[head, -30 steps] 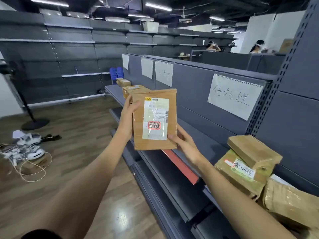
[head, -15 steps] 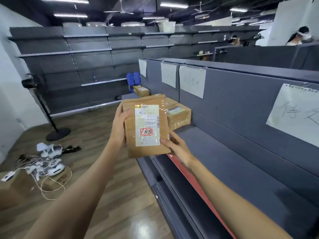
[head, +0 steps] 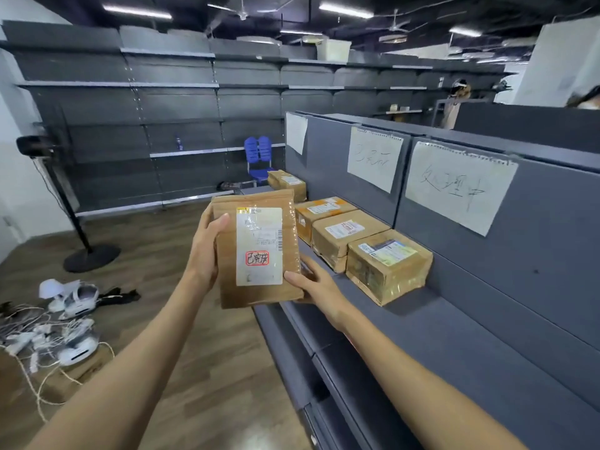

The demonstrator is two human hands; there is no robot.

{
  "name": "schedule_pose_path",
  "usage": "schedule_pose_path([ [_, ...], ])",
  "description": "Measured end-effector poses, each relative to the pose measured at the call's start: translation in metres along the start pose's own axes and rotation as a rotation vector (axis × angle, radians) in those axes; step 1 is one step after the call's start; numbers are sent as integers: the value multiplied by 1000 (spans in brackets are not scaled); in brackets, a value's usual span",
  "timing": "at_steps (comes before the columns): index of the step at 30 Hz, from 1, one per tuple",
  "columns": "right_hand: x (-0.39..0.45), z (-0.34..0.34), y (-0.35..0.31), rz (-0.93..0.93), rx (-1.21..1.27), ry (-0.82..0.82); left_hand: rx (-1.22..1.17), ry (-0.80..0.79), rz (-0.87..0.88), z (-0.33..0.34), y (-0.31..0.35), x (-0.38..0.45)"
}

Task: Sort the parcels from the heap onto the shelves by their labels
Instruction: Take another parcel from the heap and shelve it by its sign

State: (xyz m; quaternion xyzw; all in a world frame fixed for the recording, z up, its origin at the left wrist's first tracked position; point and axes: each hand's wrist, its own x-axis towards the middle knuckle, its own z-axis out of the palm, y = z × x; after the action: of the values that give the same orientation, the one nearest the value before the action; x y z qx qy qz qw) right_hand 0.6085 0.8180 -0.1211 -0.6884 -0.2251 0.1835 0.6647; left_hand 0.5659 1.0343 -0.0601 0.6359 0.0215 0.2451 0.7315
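The view has swung left — three boxes (head: 388, 264) now sit on the shelf (head: 454, 336); left hand (head: 203, 251) and right hand (head: 319, 292) both grip the parcel (head: 258, 251), near its section.

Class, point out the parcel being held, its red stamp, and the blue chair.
held parcel (head: 227, 280): head view, bare brown face left of its label.
red stamp (head: 257, 258): head view, centre of the stamp.
blue chair (head: 258, 151): head view, its backrest.

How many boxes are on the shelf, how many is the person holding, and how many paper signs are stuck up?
Parcels on the shelf: 4
Parcel in both hands: 1
Paper signs: 3
Total: 8
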Motion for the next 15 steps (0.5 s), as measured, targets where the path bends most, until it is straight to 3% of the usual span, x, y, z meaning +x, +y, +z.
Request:
schedule_pose_path([
  [7, 137, 3, 1, 16, 43, 101, -35, -75, -47, -25, -33, 151],
  [15, 276, -60, 34, -12, 2, 273, -58, -244, -132, 15, -106, 315],
])
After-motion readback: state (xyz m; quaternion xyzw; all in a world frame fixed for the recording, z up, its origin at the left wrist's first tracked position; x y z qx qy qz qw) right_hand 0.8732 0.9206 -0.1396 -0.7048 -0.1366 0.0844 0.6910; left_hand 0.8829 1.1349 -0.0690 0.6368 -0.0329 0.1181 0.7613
